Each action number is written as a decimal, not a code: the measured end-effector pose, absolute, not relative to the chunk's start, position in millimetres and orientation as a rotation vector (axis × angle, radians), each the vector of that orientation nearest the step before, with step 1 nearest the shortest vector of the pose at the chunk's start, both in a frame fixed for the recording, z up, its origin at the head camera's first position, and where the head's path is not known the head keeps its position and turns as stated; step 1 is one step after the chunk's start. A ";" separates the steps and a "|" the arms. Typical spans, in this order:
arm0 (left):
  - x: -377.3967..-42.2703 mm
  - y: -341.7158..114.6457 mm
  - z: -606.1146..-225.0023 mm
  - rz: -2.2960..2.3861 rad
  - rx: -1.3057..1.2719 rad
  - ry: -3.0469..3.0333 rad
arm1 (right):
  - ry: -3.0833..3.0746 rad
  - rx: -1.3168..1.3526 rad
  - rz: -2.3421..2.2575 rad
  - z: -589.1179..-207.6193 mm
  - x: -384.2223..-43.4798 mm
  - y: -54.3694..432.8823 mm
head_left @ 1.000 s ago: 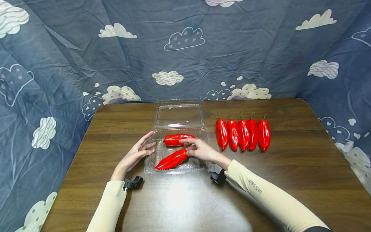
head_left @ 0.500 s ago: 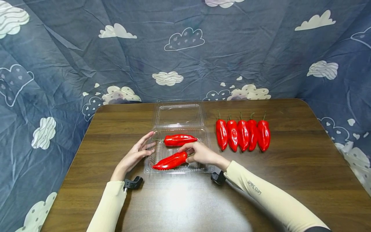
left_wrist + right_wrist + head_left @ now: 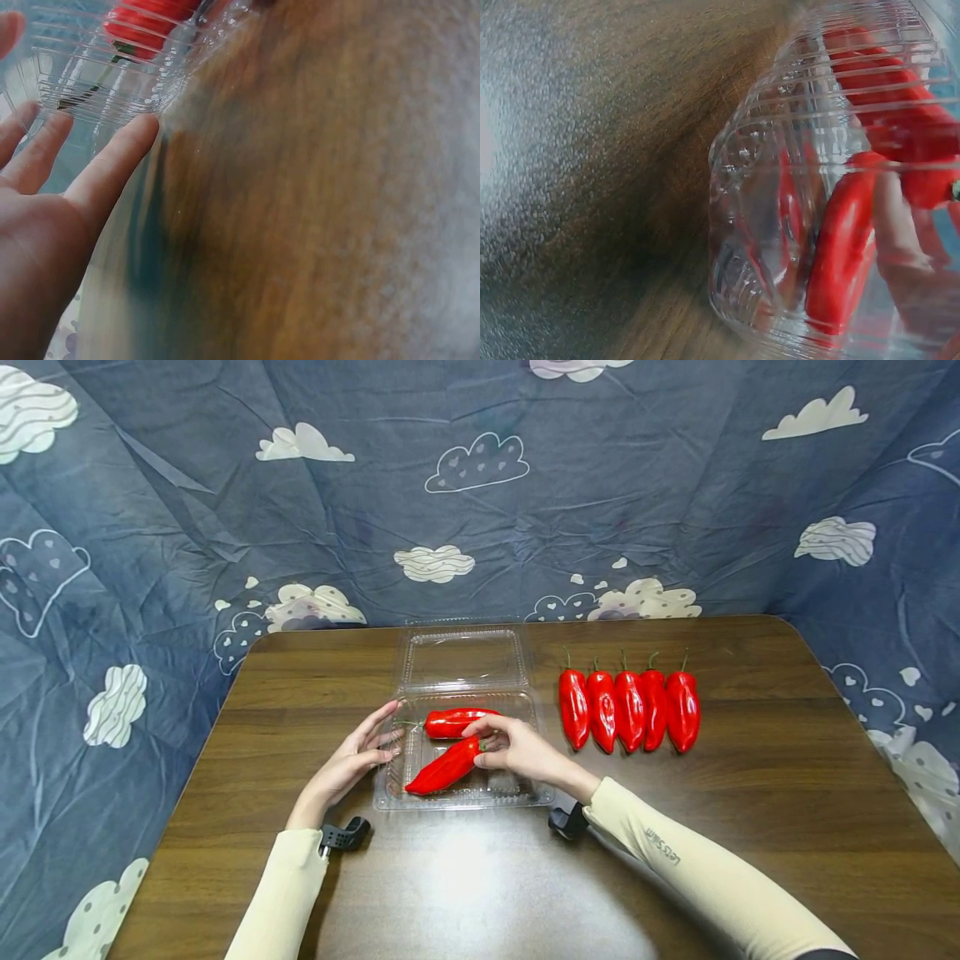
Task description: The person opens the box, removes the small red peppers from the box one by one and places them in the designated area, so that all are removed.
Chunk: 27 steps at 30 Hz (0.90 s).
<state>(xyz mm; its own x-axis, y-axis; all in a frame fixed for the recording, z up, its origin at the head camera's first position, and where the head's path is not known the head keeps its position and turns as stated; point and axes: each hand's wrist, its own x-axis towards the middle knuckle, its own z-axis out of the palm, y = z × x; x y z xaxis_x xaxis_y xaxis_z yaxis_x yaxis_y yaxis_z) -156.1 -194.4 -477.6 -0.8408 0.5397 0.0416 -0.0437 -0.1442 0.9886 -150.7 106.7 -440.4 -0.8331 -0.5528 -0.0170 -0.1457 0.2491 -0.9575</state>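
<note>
My right hand (image 3: 517, 747) pinches a red pepper (image 3: 444, 767) near its stem end, over the near half of a clear plastic clamshell box (image 3: 390, 795). The pepper slants, its tip toward the near left. Behind it, a second red pepper (image 3: 448, 723) lies crosswise in the box, its stem to the left and its right end hidden by my hand. In the right wrist view, another red shape (image 3: 844, 247) shows beside my thumb; I cannot tell whether it is a reflection. My left hand (image 3: 352, 760) rests at the box's left side, fingers spread and touching the wall.
The box's lid (image 3: 465, 660) lies folded back behind it. To the right, several red peppers (image 3: 630, 710) stand in a row, stems pointing away. All lie on a brown wooden table (image 3: 750, 827). A blue cloud-print cloth (image 3: 480, 527) hangs behind.
The near pepper has tilted more, its stem end moving up and left, and its green cap now shows. My right hand shifted slightly with it; my left hand stayed in place.
</note>
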 end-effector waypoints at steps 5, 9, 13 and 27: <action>-155.4 -193.5 -476.9 2.039 0.554 1.739 | 2.179 -0.660 -1.659 -437.5 -150.2 109.4; -155.2 -193.5 -476.7 2.036 0.554 1.736 | 2.222 -0.660 -1.667 -434.3 -150.2 112.9; -155.2 -194.0 -477.0 2.035 0.556 1.737 | 2.211 -0.629 -1.710 -431.2 -150.7 117.6; -155.0 -193.5 -475.6 2.038 0.552 1.739 | 2.070 -0.612 -1.976 -424.4 -156.1 133.7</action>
<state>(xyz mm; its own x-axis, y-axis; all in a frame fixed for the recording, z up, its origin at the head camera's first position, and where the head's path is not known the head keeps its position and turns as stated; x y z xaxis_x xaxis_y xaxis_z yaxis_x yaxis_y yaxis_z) -155.0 -193.5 -475.6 -0.8405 0.5405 0.0372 -0.0482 -0.1430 0.9885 -156.1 133.7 -424.4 -0.8904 -0.4367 0.1281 -0.1485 0.0126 -0.9888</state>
